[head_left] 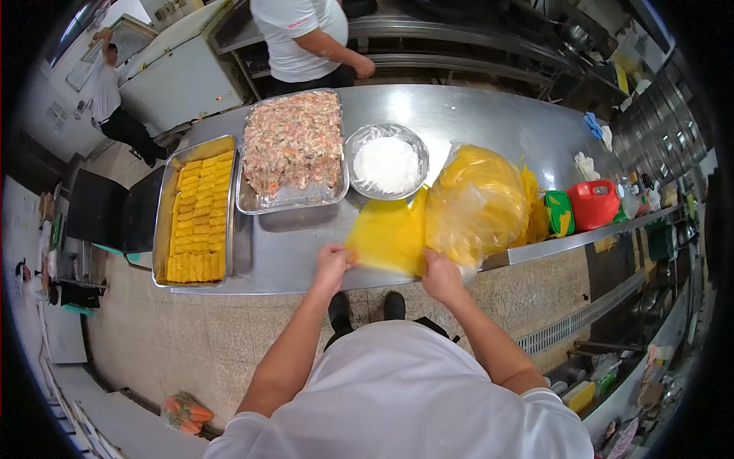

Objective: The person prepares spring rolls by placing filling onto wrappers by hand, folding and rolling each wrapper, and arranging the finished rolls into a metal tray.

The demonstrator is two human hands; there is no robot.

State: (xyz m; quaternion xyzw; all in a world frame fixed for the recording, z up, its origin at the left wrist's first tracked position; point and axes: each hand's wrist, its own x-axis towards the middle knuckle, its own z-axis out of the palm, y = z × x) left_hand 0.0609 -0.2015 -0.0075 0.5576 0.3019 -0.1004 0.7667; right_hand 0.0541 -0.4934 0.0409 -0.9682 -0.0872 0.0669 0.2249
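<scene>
A thin yellow wrapper sheet [386, 233] is stretched between my hands, slightly blurred, above the steel table's near edge. My left hand [334, 264] pinches its near left corner. My right hand [442, 275] grips the near right corner, beside a clear plastic bag [478, 203] with more yellow sheets in it. Just beyond the held sheet stands a metal bowl [388, 162] of white powder or paste. To its left is a tray of chopped meat mixture [294, 138], with bare metal at its near end. Yellow rolls [200, 210] lie in rows in a deep tray at far left.
The steel table [428, 103] reaches away from me. A red jug [592, 205] and a green container [560, 213] stand at right, near a crumpled white cloth [586, 166]. One person [302, 42] stands across the table, another [115, 96] farther left. A bag of carrots [187, 413] lies on the floor.
</scene>
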